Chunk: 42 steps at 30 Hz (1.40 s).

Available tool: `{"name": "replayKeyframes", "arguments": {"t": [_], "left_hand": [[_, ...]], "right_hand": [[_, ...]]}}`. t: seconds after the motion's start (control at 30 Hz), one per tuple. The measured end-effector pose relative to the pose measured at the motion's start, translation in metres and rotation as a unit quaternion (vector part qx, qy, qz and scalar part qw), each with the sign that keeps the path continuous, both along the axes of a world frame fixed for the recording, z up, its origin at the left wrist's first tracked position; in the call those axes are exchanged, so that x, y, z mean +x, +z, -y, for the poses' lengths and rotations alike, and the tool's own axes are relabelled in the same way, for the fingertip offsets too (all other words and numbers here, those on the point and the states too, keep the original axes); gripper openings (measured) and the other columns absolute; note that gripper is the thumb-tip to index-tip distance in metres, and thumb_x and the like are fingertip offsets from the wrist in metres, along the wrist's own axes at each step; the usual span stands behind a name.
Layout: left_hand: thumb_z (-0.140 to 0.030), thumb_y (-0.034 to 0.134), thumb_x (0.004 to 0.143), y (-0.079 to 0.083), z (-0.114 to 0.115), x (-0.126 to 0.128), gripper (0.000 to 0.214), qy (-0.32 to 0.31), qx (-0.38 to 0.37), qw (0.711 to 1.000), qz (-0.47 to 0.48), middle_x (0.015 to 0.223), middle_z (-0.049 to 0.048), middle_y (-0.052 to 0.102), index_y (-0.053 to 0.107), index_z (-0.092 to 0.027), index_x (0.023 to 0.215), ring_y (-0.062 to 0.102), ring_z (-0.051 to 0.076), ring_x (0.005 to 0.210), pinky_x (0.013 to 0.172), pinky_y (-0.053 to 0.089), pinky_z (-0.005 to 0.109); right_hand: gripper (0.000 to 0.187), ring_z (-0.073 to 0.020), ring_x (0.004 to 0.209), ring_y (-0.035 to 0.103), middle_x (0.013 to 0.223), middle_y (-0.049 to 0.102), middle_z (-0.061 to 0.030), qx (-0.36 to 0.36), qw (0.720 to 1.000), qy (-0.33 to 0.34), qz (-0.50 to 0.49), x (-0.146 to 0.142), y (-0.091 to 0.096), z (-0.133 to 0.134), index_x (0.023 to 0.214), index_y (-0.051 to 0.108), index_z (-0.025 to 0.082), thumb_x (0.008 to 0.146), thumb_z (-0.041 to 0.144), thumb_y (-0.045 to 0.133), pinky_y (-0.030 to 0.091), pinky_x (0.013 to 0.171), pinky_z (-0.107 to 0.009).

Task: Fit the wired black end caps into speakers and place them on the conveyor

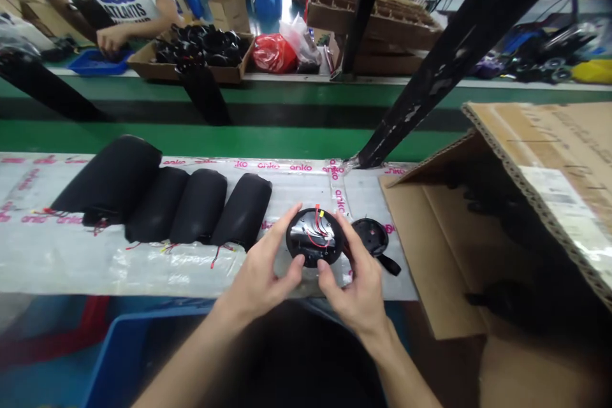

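Between my hands is a round black housing (306, 252), its open end facing me, with red and dark wires and small red and yellow connectors inside. My left hand (262, 271) grips its left side, thumb at the lower rim. On the opposite side my right hand (356, 277) holds it, thumb also at the lower rim. Just right of it lies a round black cap (370, 236) with a strap loop. Farther left, several black fabric-covered cylinders (243, 210) lie on the bench, thin wires sticking out of their near ends.
Plastic film with pink print covers the bench (296, 182). An open cardboard box (444, 255) with dark parts stands at right. A black slanted post (430, 76) rises behind. Across the green belt (287, 134), a person's hand (112, 38) is over a blue tray (79, 64).
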<state>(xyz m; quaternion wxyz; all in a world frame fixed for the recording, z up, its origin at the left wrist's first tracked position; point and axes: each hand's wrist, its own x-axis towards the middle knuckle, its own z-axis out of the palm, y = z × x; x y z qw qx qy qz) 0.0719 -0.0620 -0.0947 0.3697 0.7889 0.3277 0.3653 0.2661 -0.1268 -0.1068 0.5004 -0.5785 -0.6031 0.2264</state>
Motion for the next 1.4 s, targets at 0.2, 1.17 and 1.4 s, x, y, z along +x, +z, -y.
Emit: {"name": "replayKeyframes", "arguments": {"t": [0.2,1.17,1.4], "left_hand": [[-0.021,0.056,0.104,-0.019,-0.001,0.01,0.072,0.038,0.087,0.995,0.006,0.165,0.0195,0.057,0.032,-0.019,0.172,0.058,0.031,0.153,0.126,0.052,0.047],[-0.054,0.056,0.109,-0.054,-0.007,0.025,0.067,0.026,-0.014,0.992,0.125,0.162,0.0167,0.057,0.038,-0.025,0.167,0.06,0.036,0.147,0.124,0.051,0.051],[-0.056,0.045,0.115,0.015,-0.014,-0.02,0.054,0.021,-0.058,0.992,0.107,0.165,0.0135,0.055,0.051,-0.028,0.161,0.055,0.03,0.152,0.126,0.046,0.046]], "right_hand": [[0.073,-0.0358,0.141,0.07,0.159,0.066,-0.0131,0.035,0.997,-0.037,0.051,-0.005,0.004,-0.002,0.167,0.048,0.025,0.097,0.021,0.065,0.063,0.115,-0.054],[0.057,-0.034,0.139,0.066,0.148,0.066,-0.0133,0.05,0.991,-0.047,-0.111,-0.02,-0.024,-0.015,0.153,0.055,0.027,0.098,0.033,0.07,0.057,0.118,-0.055],[0.077,-0.036,0.163,0.042,0.174,0.046,-0.0095,-0.066,0.997,0.027,-0.029,0.061,-0.007,0.009,0.167,0.042,0.033,0.1,0.053,0.072,0.031,0.137,-0.06]]}}
